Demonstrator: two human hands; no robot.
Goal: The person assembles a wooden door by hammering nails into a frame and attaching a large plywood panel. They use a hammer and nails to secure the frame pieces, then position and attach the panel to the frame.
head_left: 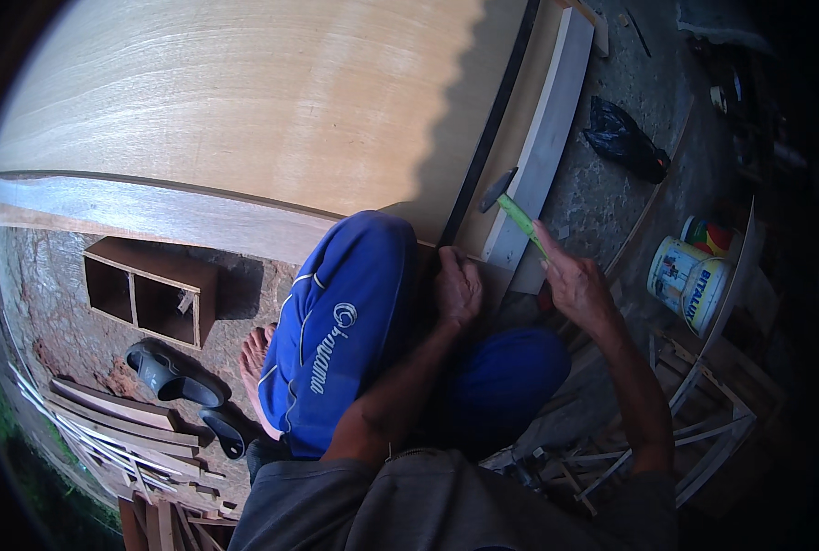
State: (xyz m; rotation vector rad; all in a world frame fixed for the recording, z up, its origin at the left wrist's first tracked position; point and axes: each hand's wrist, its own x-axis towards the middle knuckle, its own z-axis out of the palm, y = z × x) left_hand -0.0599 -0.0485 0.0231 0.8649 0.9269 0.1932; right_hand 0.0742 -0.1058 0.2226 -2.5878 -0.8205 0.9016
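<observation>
One hammer (519,217) is in view, raised over the boards just ahead of the person's knees, its single dark head to the upper left of a bright green handle. The right hand (576,283) has its fingers wrapped around the lower end of that handle. The left hand (459,288) is curled at the near end of one long dark strip (494,129); whether its fingers grip the strip, I cannot tell. The strip runs along the right side of one large wooden panel (244,92). Two pale boards flank the panel: one right board (549,129) beyond the strip, passing beneath the hammer, and one near board (152,209) along the panel's near edge.

Farther out on the right lie one black plastic bag (622,138) and two buckets, a white bucket (687,277) and a red-and-green bucket (711,237) partly hidden behind it. On the left stands one wooden box (203,298) with two open compartments. Nearer are two dark clogs (172,375), one bare foot (255,358) beside them, and several wood strips (120,411), too overlapped to count.
</observation>
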